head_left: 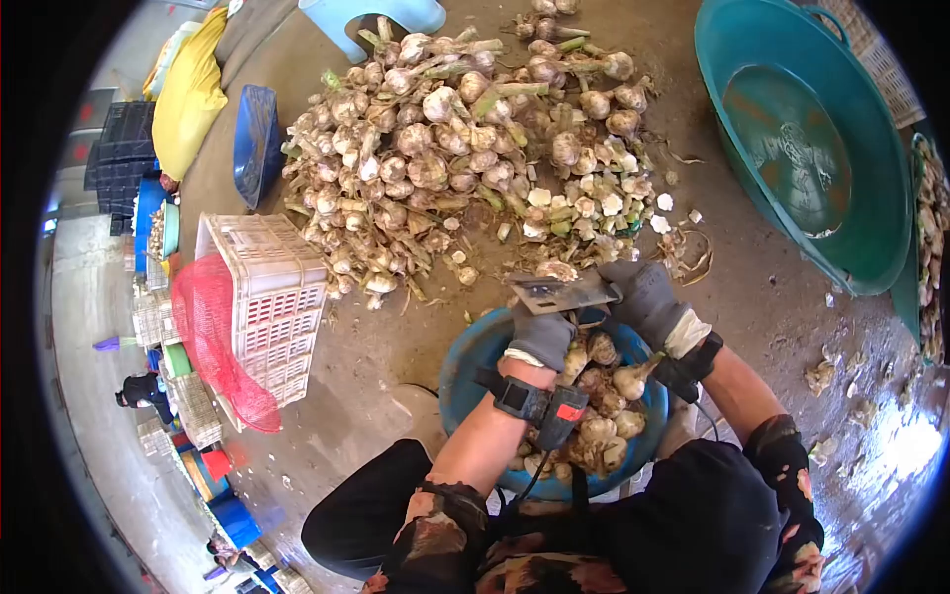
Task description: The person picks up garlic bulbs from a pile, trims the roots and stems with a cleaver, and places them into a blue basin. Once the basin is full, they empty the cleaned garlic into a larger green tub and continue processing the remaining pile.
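Both hands wear grey gloves and meet above a blue basin (457,368) of garlic bulbs (598,430). My right hand (648,300) is closed at the right end of a broad, dirty knife blade (562,294); the handle is hidden in the glove. My left hand (540,335) is closed just under the blade, its fingertips covered by it. A garlic bulb (556,269) shows past the blade's far edge, seemingly in the left hand's grip. Straps with small black devices sit on both wrists.
Beyond the basin lies a large heap of garlic with stems (416,148), with cut trimmings (594,198) on its right side. A big green tub (737,148) stands right. A white crate (282,297) with red netting (223,342) and a blue scoop (257,148) are left.
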{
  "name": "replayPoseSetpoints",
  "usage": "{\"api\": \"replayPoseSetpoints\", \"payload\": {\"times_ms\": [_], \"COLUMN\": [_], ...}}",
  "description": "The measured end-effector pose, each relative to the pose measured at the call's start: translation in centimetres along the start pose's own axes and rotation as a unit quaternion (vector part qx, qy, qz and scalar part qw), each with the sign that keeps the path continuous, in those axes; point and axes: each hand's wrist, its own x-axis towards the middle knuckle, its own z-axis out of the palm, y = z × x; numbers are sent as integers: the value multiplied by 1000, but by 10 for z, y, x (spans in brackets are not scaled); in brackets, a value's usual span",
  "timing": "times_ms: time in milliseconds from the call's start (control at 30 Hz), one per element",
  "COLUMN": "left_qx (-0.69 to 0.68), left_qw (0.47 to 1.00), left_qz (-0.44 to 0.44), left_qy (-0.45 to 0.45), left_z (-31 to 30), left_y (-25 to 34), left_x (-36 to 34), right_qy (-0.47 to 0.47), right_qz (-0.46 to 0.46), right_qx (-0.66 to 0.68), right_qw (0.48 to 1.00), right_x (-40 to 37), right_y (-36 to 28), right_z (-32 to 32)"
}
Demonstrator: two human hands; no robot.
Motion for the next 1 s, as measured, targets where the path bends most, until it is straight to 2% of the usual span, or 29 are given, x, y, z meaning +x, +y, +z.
{"api": "replayPoseSetpoints", "payload": {"times_ms": [33,67,100,133,167,200,267,333,400,433,467,500,533,567,633,667,700,733,767,800,833,867,900,933,967,1000], "left_qx": [-2,-222,-423,-453,-118,-118,-5,113,119,116,179,340,396,449,317,193,68,19,22,219,381,379,192,-18,-19,117], "left_qw": [1000,963,857,828,935,937,848,897,944,946,926,902,876,847,917,930,919,934,935,948,826,826,936,927,928,939], "left_qz": [0,-115,-222,-204,32,27,-93,-143,-269,-288,-317,-245,-260,-274,-241,-302,-361,-303,-261,61,376,376,111,-167,-165,-172], "left_qy": [-4,-105,-195,-259,-332,-327,-522,-402,-149,-95,-100,-108,-93,-76,-28,-85,-140,-188,-240,-224,-176,-179,-274,-334,-333,-273], "left_z": [-6,-27,-43,-48,-57,-65,-75,-73,-59,-49,-39,-27,-15,-6,-14,-21,-30,-41,-50,-59,-64,-61,-53,-45,-41,-39], "left_y": [21,77,115,125,99,115,145,92,82,62,54,49,43,81,19,36,50,40,28,10,0,10,29,51,72,93], "left_x": [-2,-3,-3,-2,0,2,23,83,127,149,166,178,182,172,186,179,167,159,152,140,128,117,105,96,89,83], "right_qy": [-61,-125,-87,-48,-68,-80,-82,-74,-74,-76,-62,-57,-57,-55,-47,-39,-36,-40,-67,-95,-103,-110,-109,-96,-81,-80], "right_qz": [105,206,237,259,312,306,301,306,301,294,305,305,326,344,340,346,353,355,377,398,392,386,388,326,260,255], "right_qx": [-68,-130,-91,-55,-58,-46,-39,121,122,121,120,117,154,192,188,147,110,113,177,241,232,221,221,165,107,106], "right_qw": [990,962,963,963,946,948,949,941,943,945,943,943,931,918,920,926,929,927,906,880,884,889,888,926,956,958], "right_x": [4,3,-14,-23,-26,-33,-36,-40,-40,-38,-36,-36,-39,-41,-42,-42,-45,-43,-33,-22,-10,-1,1,6,9,8], "right_y": [24,51,66,82,93,93,94,85,82,80,73,76,79,83,95,98,95,92,82,74,73,70,58,44,35,29], "right_z": [13,28,20,11,12,14,17,33,42,44,36,35,35,34,29,27,26,22,8,1,4,9,13,16,16,15]}}
